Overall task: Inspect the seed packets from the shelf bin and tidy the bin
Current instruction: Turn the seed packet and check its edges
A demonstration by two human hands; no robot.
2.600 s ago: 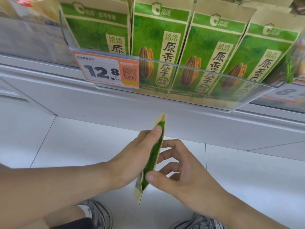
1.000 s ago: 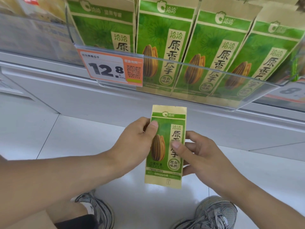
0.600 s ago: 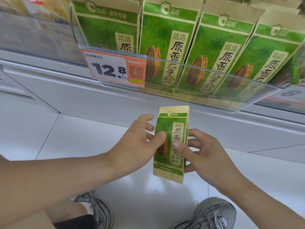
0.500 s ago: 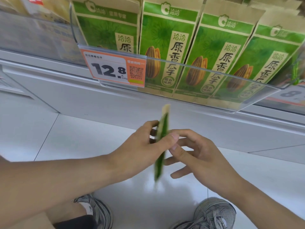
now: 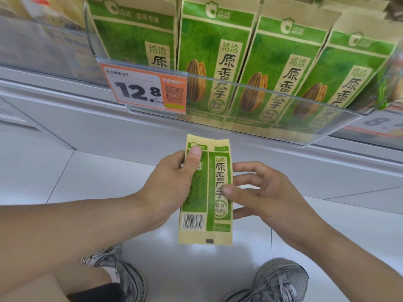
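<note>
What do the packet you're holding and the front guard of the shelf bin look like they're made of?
Packet: likely kraft-style paper, matte tan borders with green print, a back seam and barcode; any inner lining cannot be seen.
Front guard: clear rigid plastic, probably acrylic; the shelved packets show through it and its edge catches light.

head camera looks down, close on hands, shelf bin (image 5: 261,118) ahead

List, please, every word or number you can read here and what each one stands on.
"12.8": orange price tag on the bin's clear front.
"洽洽" and "原香瓜子": shelf packets in the bin.
"洽洽 原香瓜子": held packet, in left hand and right hand.
Barcode digits, fine print, QR code: too small to read.
</note>
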